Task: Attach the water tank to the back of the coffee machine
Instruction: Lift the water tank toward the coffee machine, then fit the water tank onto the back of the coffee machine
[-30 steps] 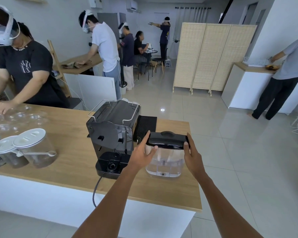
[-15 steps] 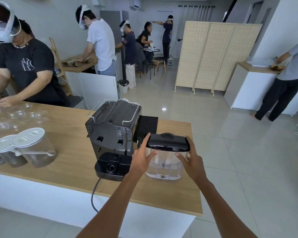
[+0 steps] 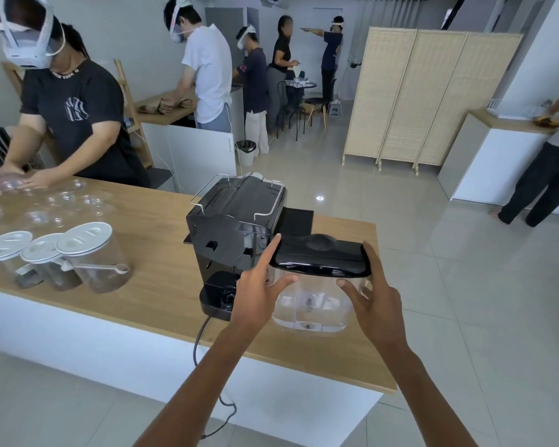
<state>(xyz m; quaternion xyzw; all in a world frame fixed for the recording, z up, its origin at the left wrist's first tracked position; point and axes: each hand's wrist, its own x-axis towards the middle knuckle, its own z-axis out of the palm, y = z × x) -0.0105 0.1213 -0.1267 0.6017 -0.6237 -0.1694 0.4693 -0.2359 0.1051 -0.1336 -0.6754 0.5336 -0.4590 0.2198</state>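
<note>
The black coffee machine stands on the wooden counter with its back toward me, its cord hanging over the front edge. The water tank, clear plastic with a glossy black lid, is just right of the machine's back, tilted slightly and close to the counter. My left hand grips the tank's left side, index finger stretched along the lid. My right hand holds the tank's right side, thumb on the lid edge.
Three clear jars with white lids stand at the left of the counter, with clear plastic cups behind them. A person in a black shirt works across the counter. A black mat lies behind the machine. Tiled floor lies to the right.
Both hands have shifted their hold on the tank, fingers now lower on its clear walls. The tank sits a little higher and closer to the machine's back.
</note>
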